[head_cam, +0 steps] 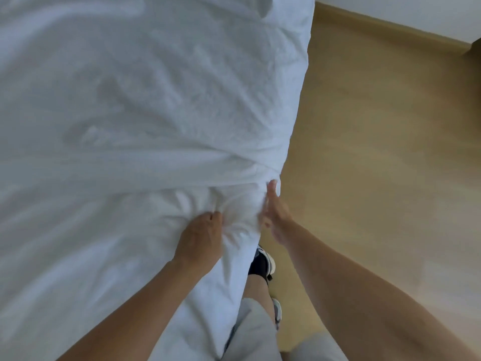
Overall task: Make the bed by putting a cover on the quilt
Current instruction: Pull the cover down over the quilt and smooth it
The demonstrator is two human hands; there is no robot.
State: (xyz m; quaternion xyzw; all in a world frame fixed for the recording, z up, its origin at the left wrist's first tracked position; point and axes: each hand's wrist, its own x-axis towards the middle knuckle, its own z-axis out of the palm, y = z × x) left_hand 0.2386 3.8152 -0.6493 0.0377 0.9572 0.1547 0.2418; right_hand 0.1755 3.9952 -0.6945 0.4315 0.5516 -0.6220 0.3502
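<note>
A white quilt in its white cover [145, 105] lies crumpled across the bed and fills the left two thirds of the view, its edge hanging down on the right. My left hand [201, 237] grips a bunched fold of the cover near the bed's right edge. My right hand [276, 212] is beside it with straight fingers laid flat against the hanging edge of the cover; it is motion-blurred. Where the quilt ends inside the cover is hidden.
Light wooden floor [377, 152] runs along the right side of the bed. A skirting board and white wall [416, 11] cross the top right corner. My legs in grey shorts and dark shoes [261, 264] stand close against the bed.
</note>
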